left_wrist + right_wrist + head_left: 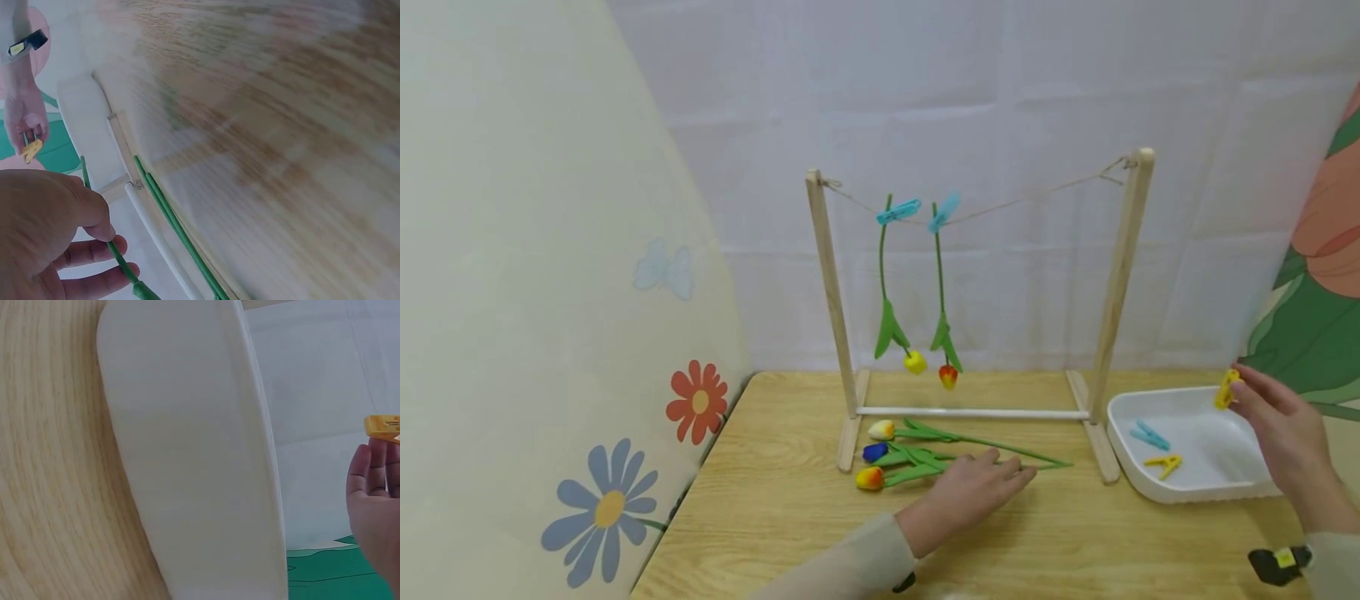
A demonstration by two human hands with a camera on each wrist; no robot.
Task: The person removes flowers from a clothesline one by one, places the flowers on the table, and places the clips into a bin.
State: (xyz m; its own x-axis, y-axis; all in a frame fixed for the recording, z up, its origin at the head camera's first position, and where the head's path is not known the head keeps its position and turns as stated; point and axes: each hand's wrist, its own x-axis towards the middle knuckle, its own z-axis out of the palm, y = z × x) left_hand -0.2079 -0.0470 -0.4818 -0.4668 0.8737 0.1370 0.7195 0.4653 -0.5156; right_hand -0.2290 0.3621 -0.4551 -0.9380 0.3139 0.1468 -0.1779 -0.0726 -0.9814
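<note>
My left hand is low over the table and pinches a green tulip stem between thumb and fingers, as the left wrist view shows. It seems to belong to the orange-yellow tulip, the nearest of three lying tulips; the hand hides part of the stems. Beside it lie a blue tulip and a cream tulip. My right hand grips a yellow clothespin above the right side of the white tray. A blue clothespin and another yellow clothespin lie in the tray.
A wooden frame stands behind, with a sagging string between its posts. Two blue clothespins hold a yellow tulip and a red-yellow tulip upside down on it. A white rod joins the frame's feet.
</note>
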